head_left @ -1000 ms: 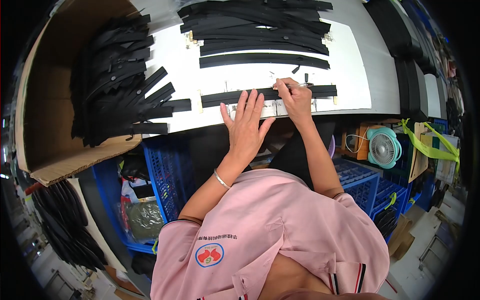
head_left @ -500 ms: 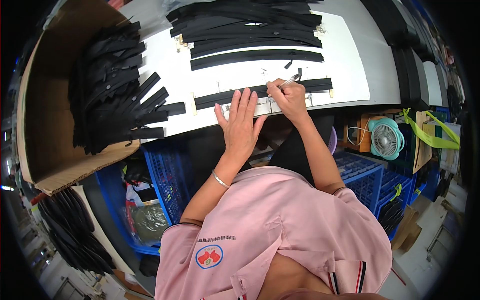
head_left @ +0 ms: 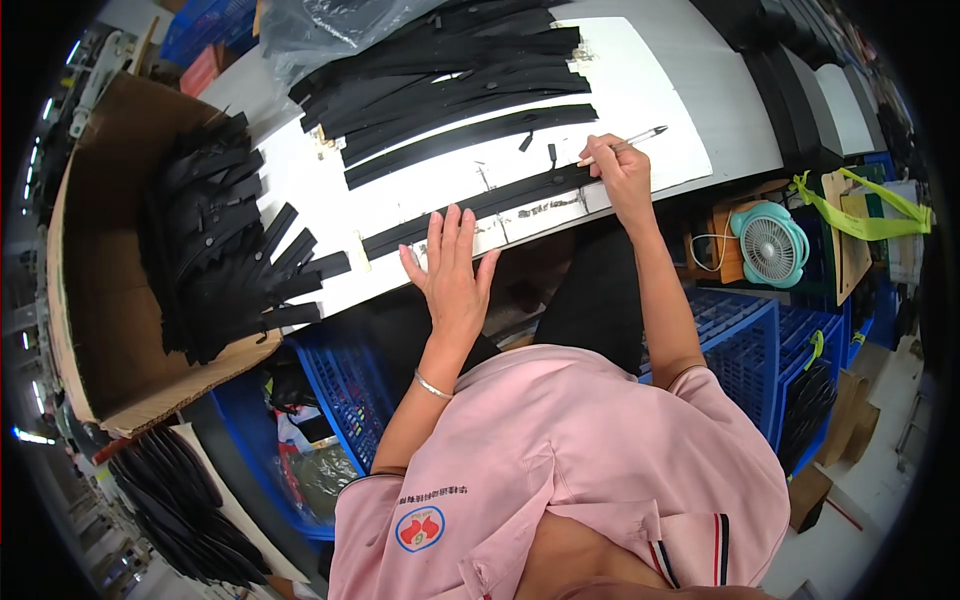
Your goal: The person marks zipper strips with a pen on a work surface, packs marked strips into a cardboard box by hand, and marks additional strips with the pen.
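now, right hand [head_left: 624, 180] pinching a slim, clear-barrelled pen [head_left: 646, 135]!

its tip is at the long, flat black strip [head_left: 512, 195] on the white board [head_left: 652, 95]; left hand [head_left: 455, 285], fingers fanned, rests fingertips on that strip. beyond lies a heap of similar black strips [head_left: 450, 88]; out left, a brown cardboard box [head_left: 95, 240].

Factory-type workshop. Black strips [head_left: 400, 100] piled beyond the left fingers [head_left: 451, 235]; cardboard box [head_left: 105, 290] of more left of them, blue crates [head_left: 745, 350] body-side.
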`<state>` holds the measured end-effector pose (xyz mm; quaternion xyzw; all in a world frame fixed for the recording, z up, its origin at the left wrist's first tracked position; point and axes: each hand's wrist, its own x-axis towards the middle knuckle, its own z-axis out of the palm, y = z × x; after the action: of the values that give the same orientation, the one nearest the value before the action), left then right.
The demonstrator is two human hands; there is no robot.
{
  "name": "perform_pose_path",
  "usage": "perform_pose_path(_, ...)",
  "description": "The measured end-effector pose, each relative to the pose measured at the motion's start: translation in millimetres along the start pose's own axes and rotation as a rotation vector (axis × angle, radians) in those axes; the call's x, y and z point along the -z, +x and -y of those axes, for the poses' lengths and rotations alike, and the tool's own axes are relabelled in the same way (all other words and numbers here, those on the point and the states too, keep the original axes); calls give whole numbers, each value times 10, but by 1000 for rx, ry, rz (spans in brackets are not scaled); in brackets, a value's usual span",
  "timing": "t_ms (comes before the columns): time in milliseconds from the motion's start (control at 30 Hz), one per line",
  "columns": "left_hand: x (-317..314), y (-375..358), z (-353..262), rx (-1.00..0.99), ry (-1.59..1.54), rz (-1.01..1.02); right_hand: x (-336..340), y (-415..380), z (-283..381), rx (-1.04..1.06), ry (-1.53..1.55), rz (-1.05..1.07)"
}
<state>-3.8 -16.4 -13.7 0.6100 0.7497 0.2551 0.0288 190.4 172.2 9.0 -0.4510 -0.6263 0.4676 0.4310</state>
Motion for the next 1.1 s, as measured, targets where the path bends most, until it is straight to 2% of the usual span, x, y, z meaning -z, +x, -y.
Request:
perform_pose_path(100,15,20,-68,50,-47,-9,47,28,-163,-26,-22,39)
perform_pose_path(200,-31,170,-214,11,-132,-63,26,25,-226,-43,-50,38)
perform_pose_path(300,-156,434,-423,-137,-248,-83,-3,18,-212,11,-53,31)
perform_pose_path(333,-201,542,-543,-151,-259,-136,-15,18,-210,39,-50,17)
perform_pose_path(433,-404,781,-680,-208,-309,-119,-32,29,-203,81,-70,-3)
perform_pose_path(633,-544,893,-725,-188,-269,-159,-17,23,-203,64,-206,26)
perform_pose_path(733,-552,885,-718,-186,-249,-167,-37,25,-220,148,-288,6)
perform_pose_path(933,-580,884,-722,-192,-218,-182,-79,43,-301,286,-241,-33)
perform_pose_path(1033,-570,879,-733,-189,-209,-182,-64,31,-295,145,-102,-30)
perform_pose_path(1100,-565,882,-740,-190,-202,-182,-4,22,-280,133,-151,26)
